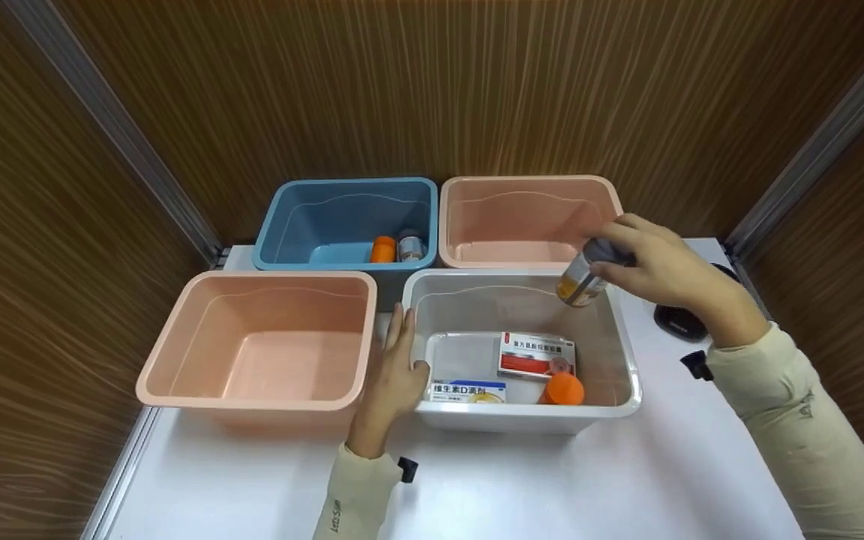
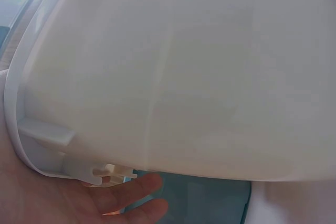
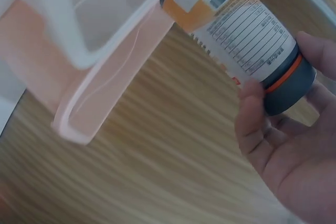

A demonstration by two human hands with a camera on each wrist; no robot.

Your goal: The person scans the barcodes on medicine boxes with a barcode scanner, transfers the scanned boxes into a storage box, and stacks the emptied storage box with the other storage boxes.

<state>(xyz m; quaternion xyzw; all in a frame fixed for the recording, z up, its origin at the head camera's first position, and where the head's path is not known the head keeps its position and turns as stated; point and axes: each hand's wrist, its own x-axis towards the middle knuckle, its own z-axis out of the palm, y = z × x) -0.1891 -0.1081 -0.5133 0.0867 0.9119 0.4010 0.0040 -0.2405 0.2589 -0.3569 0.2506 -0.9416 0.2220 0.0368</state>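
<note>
My right hand [image 1: 661,262] grips a pill bottle [image 1: 580,283] by its dark cap. The bottle hangs tilted over the right end of the white bin [image 1: 522,410]; its white and orange label with a barcode shows in the right wrist view. At the bin's left side is my left hand [image 1: 394,379], its thumb over the rim and its fingers along the outside. Inside the white bin lie a red and white medicine box [image 1: 535,352], a blue and white box [image 1: 469,391] and an orange-capped container [image 1: 563,389].
A blue bin [image 1: 346,266] at the back left holds an orange-capped container [image 1: 383,249] and another bottle [image 1: 411,247]. Pink bins stand at front left [image 1: 252,405] and back right [image 1: 526,180]. A black object [image 1: 679,321] lies right of the white bin. Wood-patterned walls enclose the table.
</note>
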